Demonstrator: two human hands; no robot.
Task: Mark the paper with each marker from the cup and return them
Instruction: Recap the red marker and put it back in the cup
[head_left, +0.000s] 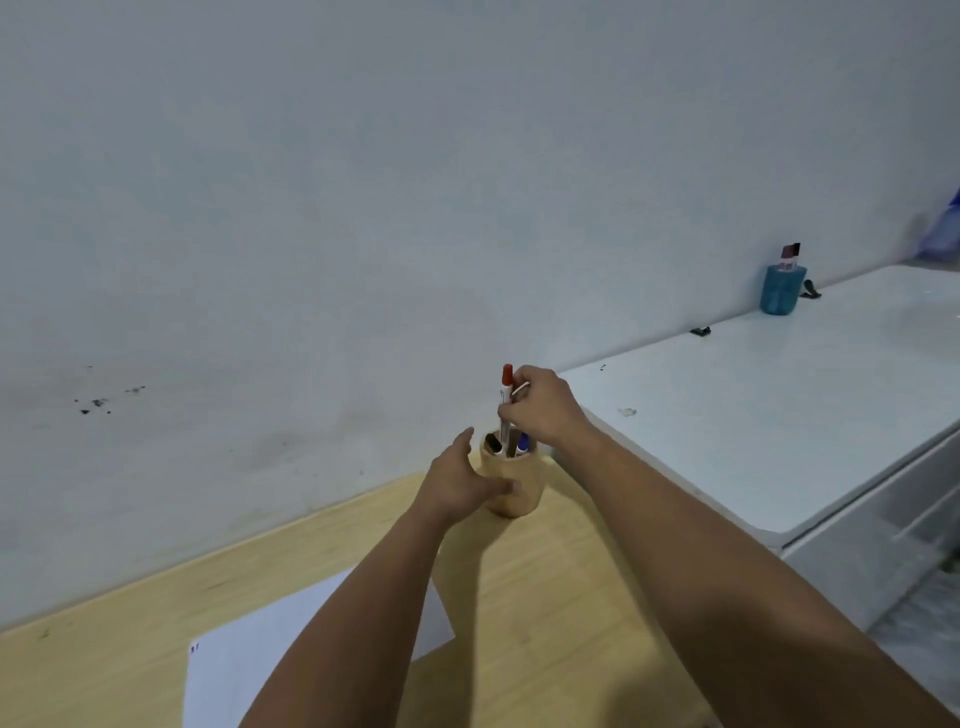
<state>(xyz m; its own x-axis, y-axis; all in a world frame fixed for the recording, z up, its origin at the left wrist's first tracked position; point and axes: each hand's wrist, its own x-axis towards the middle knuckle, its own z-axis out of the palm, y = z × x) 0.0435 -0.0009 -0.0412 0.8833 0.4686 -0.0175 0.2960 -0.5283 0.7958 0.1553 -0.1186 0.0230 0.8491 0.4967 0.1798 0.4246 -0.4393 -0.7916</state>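
Head view: right hand (540, 410) pinches red-capped marker (505, 405) upright, its lower end inside wooden cup (514, 483). Left hand (462, 483) wraps the cup's left side, thumb across the front wall, fingers spread, grip loose around the cup. Black-capped marker (492, 444) and blue-capped marker (522, 444) stand in the cup. Cup sits on the wooden desk (571, 597) near the wall. White paper (249, 670) lies nearer the camera, partly under the left forearm, small marks (195, 648) at its left corner. Blue cup (783, 289) stands on the white cabinet (779, 415), well apart.
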